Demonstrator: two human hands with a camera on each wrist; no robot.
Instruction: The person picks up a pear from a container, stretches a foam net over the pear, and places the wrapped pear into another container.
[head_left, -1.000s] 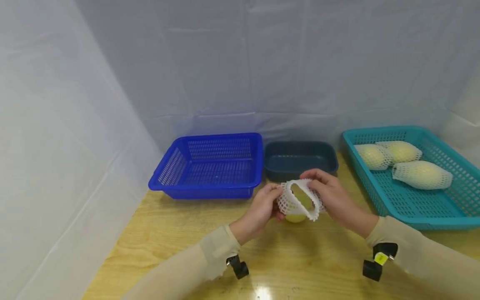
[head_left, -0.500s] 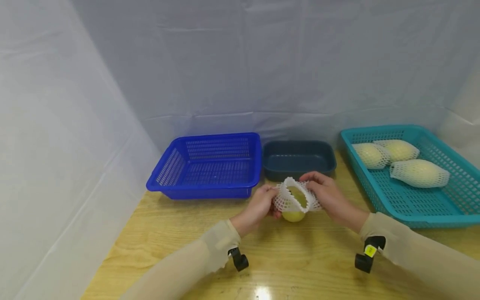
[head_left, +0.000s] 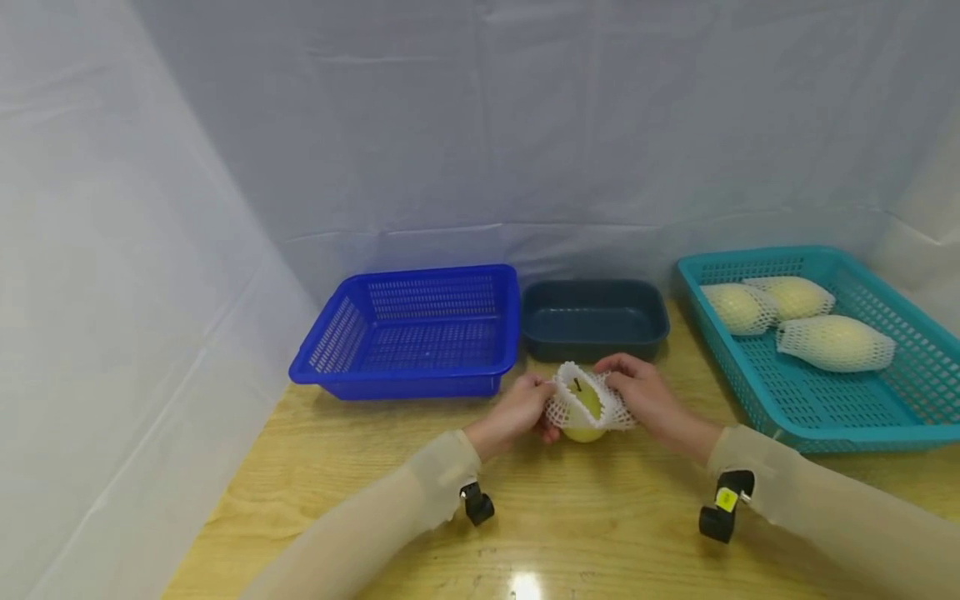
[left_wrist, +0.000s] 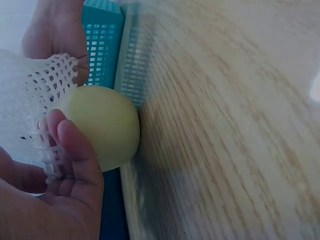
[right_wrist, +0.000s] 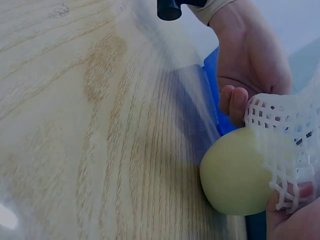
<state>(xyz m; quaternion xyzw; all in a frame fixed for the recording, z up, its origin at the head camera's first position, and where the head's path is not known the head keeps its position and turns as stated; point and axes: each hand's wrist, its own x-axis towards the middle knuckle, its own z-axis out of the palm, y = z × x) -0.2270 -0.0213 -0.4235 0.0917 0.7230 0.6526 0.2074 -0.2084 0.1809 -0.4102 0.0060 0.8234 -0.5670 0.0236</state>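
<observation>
A yellow-green pear (head_left: 583, 434) stands on the wooden table with its dark stem up, seen through the mouth of a white foam net sleeve (head_left: 561, 410). The sleeve surrounds the upper part of the pear, while the rounded bottom (left_wrist: 112, 130) is bare. My left hand (head_left: 516, 410) pinches the sleeve's left side between thumb and fingers. On the opposite side my right hand (head_left: 647, 398) pinches its edge. In the right wrist view, the net (right_wrist: 280, 120) is stretched between both hands, and much of my right hand is out of frame.
A blue slotted basket (head_left: 420, 386) stands at the back left with nothing in it. Beside it is a dark teal tub (head_left: 596, 350). To the right, a turquoise basket (head_left: 832, 433) holds three net-wrapped pale fruits (head_left: 836, 343). A pale sheet (head_left: 480, 125) hangs behind.
The sleeve has come lower around the pear, and the stem now shows through its opening. Both hands have shifted slightly, still pinching the net.
</observation>
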